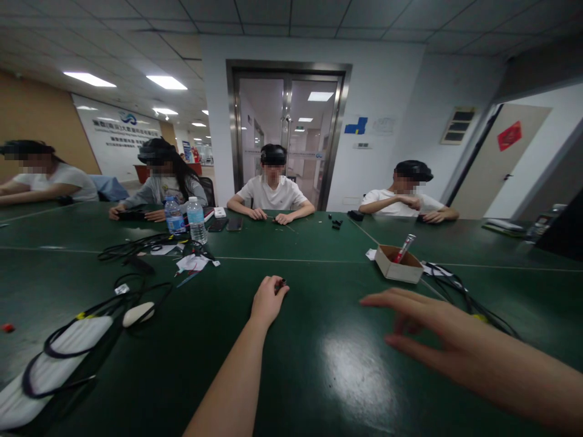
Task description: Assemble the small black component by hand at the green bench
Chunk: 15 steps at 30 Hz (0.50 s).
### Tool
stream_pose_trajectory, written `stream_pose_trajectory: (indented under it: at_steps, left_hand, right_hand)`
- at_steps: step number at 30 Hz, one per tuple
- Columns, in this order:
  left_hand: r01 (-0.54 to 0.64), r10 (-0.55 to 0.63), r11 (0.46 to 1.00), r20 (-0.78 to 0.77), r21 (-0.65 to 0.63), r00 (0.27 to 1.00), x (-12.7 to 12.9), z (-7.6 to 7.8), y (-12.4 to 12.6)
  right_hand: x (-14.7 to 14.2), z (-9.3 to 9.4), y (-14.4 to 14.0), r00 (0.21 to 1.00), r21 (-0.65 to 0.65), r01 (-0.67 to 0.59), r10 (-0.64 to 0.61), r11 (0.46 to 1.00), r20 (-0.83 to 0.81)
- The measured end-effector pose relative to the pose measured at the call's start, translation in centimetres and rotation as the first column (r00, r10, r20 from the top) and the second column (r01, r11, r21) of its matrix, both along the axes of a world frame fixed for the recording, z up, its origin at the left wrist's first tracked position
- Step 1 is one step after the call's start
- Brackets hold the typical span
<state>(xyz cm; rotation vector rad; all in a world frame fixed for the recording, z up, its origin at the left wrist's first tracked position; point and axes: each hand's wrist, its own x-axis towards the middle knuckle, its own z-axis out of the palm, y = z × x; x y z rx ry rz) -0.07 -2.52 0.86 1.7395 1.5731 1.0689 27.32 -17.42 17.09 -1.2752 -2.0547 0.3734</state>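
Dark green tabletops (319,370) fill an office room, with a steel-framed glass door behind the people seated along the far side. On the near table the left hand (268,301) is curled, its fingertips pinching a small dark part (280,283) just above the surface. The right hand (421,328) hovers well to the right of that part, fingers spread and loose, holding nothing.

Beyond the right hand, and to the right of the small dark part, stands an open cardboard box (398,264); a red-and-white tube (404,247) leans out of it. Black cables (455,288) lie just right of the box. Far left of the part, two capped water bottles (191,220) stand upright, their labels too small to read, with scraps of white paper (194,262) in front of them and more looped black cables (132,247). A white oval device (138,314) rests left of the left hand.

A wall banner at the far left carries a blue logo and pale lettering, unreadable. A red diamond sign hangs on the door at the right.
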Motion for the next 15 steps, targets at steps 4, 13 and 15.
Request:
stream_pose_trajectory:
  at_steps: [4,13,15]
  left_hand:
    - [-0.002,0.002,1.000,0.014,0.001,1.000,0.1,-0.2,0.4]
    - [-0.083,0.063,0.996,0.533,0.013,0.844,0.5,-1.9,3.2]
    - [-0.086,0.074,0.996,0.644,-0.013,0.762,0.6,-2.0,3.4]
  right_hand:
    - [-5.7,-0.9,8.0,0.951,-0.404,-0.301,0.304,0.864,-0.057]
    - [-12.9,-13.4,18.4,0.654,-0.645,-0.315,-0.334,0.696,-0.679]
    - [-13.5,-15.1,18.3,0.527,-0.571,-0.514,-0.290,0.640,-0.799]
